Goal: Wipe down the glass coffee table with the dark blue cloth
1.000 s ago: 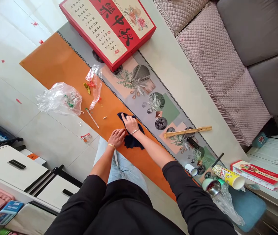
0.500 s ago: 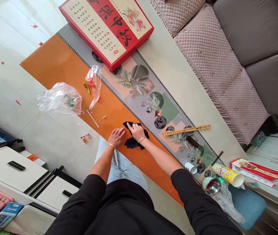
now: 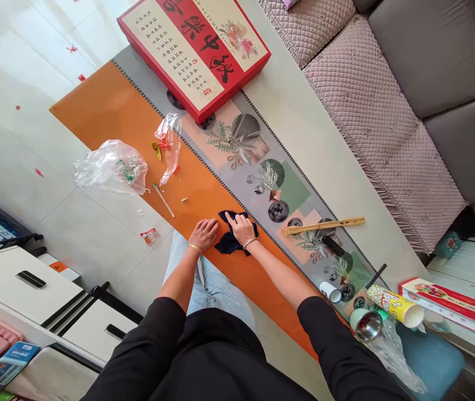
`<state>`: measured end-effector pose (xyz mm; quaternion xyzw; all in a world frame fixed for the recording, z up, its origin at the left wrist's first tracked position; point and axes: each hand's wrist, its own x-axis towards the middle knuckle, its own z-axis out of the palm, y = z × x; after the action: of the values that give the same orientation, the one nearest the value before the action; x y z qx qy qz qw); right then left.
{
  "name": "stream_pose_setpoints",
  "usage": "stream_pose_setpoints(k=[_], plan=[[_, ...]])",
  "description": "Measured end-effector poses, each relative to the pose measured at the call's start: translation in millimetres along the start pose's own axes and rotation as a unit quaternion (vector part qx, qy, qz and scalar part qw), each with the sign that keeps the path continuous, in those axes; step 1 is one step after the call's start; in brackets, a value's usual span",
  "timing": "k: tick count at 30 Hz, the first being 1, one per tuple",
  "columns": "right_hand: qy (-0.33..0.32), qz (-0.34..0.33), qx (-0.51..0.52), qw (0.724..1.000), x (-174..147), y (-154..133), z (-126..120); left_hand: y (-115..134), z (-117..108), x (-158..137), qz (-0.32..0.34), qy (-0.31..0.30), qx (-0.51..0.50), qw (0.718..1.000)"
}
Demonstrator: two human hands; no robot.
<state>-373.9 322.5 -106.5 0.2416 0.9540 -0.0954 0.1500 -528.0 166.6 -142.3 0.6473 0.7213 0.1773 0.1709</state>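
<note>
My right hand presses down on a dark blue cloth, its index finger stretched forward over the top part. The cloth lies crumpled on the orange strip of the table cover, partly hidden under that hand. Just left of it, my left hand rests palm down at the near edge of the table, its fingers laid on the surface and apart from the cloth. Beyond the hands lie a small pale stick-like piece and a thin whitish stick with a green end.
A clear plastic bag and a crumpled clear wrapper lie to the left. A large red box stands at the back. Rightward are a wooden back scratcher, a white cup, a yellow popcorn tub and a metal-lined bowl.
The whole view has shifted slightly, so things appear a little further right. Both hands and the cloth keep nearly the same place on the table.
</note>
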Motion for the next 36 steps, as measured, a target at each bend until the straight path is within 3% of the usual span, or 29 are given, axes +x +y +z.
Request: stream_pose_setpoints(k=[2, 8, 11, 14, 18, 22, 25, 27, 29, 34, 36], plan=[[0.002, 0.002, -0.004, 1.0, 22, -5, -5, 0, 1, -1, 0.003, -0.001, 0.002, 1.0], [0.053, 0.034, 0.016, 0.998, 156, -30, -40, 0, 0, 1, 0.003, 0.011, 0.02, 1.0], [0.077, 0.03, 0.022, 0.996, 179, -32, -49, 1, -3, 2, 0.003, 0.011, 0.028, 1.0], [0.103, 0.001, 0.035, 0.994, 149, -25, -42, 1, -4, 2, 0.005, 0.022, 0.034, 0.999], [0.14, 0.001, 0.058, 0.988, 52, -4, -9, 1, -3, 2, 0.012, 0.036, 0.035, 0.999], [0.15, 0.071, 0.047, 0.985, -40, 25, 20, 2, -2, 2, 0.004, 0.03, 0.027, 0.999], [0.138, 0.098, 0.055, 0.984, -52, 36, 21, 2, -1, 1, 0.003, 0.031, 0.026, 0.999], [0.137, 0.109, 0.066, 0.982, -23, 32, 13, 1, 0, 0, 0.007, 0.033, 0.023, 0.999], [0.143, 0.099, 0.08, 0.981, 26, 16, 1, 0, 2, -1, 0.012, 0.029, 0.019, 0.999], [0.138, -0.035, 0.129, 0.981, 176, -51, -34, -1, 4, -1, 0.008, 0.01, 0.023, 1.0], [0.148, -0.064, 0.137, 0.977, 216, -73, -46, -2, 4, -1, 0.005, -0.002, 0.023, 1.0]])
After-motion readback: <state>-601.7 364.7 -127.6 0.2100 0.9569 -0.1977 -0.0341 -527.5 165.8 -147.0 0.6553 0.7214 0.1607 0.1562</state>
